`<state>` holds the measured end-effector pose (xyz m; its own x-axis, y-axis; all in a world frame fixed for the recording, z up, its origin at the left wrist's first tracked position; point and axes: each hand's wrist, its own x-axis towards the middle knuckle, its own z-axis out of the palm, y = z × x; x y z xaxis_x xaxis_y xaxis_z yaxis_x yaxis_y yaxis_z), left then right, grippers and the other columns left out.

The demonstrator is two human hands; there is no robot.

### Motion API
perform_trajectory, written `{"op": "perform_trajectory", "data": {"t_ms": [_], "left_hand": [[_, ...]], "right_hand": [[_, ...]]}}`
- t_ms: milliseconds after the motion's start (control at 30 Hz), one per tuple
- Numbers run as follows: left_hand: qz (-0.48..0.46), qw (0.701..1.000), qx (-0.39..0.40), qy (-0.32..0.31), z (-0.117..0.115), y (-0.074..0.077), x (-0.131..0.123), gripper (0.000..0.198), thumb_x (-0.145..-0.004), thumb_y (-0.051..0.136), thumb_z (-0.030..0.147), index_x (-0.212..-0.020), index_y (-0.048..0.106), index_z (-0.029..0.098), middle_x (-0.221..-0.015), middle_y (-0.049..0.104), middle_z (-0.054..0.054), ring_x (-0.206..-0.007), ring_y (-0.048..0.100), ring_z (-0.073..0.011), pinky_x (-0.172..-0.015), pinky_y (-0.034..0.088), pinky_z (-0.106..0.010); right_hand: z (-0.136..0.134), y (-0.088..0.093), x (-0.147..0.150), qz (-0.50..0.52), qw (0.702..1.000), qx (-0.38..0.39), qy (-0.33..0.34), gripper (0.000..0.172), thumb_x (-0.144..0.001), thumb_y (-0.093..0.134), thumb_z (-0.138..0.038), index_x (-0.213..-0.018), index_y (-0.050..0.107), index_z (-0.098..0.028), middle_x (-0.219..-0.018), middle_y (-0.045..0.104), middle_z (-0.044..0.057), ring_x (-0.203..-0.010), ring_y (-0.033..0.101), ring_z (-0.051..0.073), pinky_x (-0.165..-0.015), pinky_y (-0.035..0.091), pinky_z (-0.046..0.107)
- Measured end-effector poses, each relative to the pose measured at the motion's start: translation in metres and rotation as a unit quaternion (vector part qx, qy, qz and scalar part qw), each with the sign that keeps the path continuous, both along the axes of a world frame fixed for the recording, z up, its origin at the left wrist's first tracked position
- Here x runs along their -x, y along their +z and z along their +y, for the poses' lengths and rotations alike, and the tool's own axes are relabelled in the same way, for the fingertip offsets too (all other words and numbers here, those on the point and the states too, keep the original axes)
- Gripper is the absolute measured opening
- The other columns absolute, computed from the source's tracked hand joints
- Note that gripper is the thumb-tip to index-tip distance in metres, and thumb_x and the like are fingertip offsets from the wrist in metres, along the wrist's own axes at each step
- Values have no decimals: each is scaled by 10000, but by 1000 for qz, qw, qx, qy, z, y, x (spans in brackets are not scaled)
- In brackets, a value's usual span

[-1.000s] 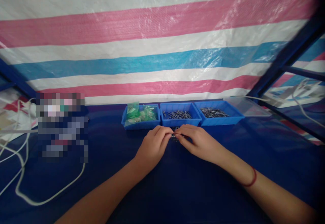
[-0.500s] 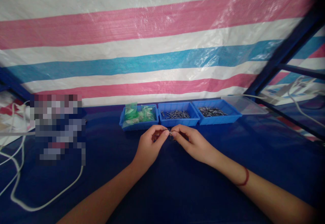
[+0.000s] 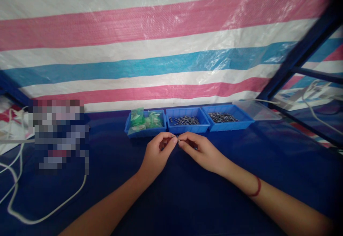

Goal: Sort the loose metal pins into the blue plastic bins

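My left hand [image 3: 158, 150] and my right hand [image 3: 199, 151] meet fingertip to fingertip, just in front of the middle bin. Both are closed in a pinch around a tiny metallic piece [image 3: 178, 140], mostly covered by the fingers and too small to name. Behind them stand three blue bins in a row. Green plastic packets [image 3: 150, 120] fill the left bin [image 3: 146, 133]. Thin metal pins or screws [image 3: 186, 120] lie in the middle bin [image 3: 189, 129], and more dark metal pieces [image 3: 222, 117] in the right bin [image 3: 233, 125].
A clear plastic lid [image 3: 257, 110] lies right of the bins on the blue table [image 3: 177, 200]. White cables [image 3: 48, 218] loop at the left near a blurred-out patch [image 3: 60, 136]. Behind hangs a striped tarp [image 3: 150, 61], with a blue metal frame [image 3: 292, 64] at the right.
My fingertips have drawn slightly closer together, hiding more of the small piece. The whole view has shifted slightly; the bins stay in place.
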<state>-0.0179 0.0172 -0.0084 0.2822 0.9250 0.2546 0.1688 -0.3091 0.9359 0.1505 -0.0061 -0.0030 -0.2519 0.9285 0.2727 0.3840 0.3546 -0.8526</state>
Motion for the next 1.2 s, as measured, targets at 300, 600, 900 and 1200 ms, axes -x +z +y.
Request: {"op": "perform_trajectory", "data": {"t_ms": [300,600,900,1200], "left_hand": [[10,1000,-11,10,0,1,1,143,-836,582,274,-922,634,171,-881,675,-34,-811,630,-159,-735,474,-245],[107,993,-36,-37,-2,-3,2,207,-889,519,310,-1042,581,185,-898,660,-27,-784,616,-154,-710,477,-254],[354,893,-250,-118,-7,2,2,335,-919,473,379,-1231,567,301,-1310,527,-68,-1178,452,-279,-951,364,-451],[370,880,-276,-115,1,-3,0,258,-922,489,319,-1113,627,216,-1185,615,-78,-1077,528,-248,-910,404,-399]], "right_hand": [[2,-2,-2,40,999,-6,-34,155,-871,547,-335,-879,599,-189,-766,595,20,-665,537,139,-624,452,267],[4,5,-9,56,993,-59,-90,188,-854,564,-381,-817,590,-198,-734,591,18,-634,535,140,-580,454,271],[38,14,-102,-112,881,-144,-437,234,-817,560,-386,-845,648,-171,-754,665,60,-648,585,192,-629,435,321],[26,20,-76,-207,918,-202,-272,217,-874,493,-320,-854,660,-183,-712,654,44,-603,572,168,-608,419,287]]}}
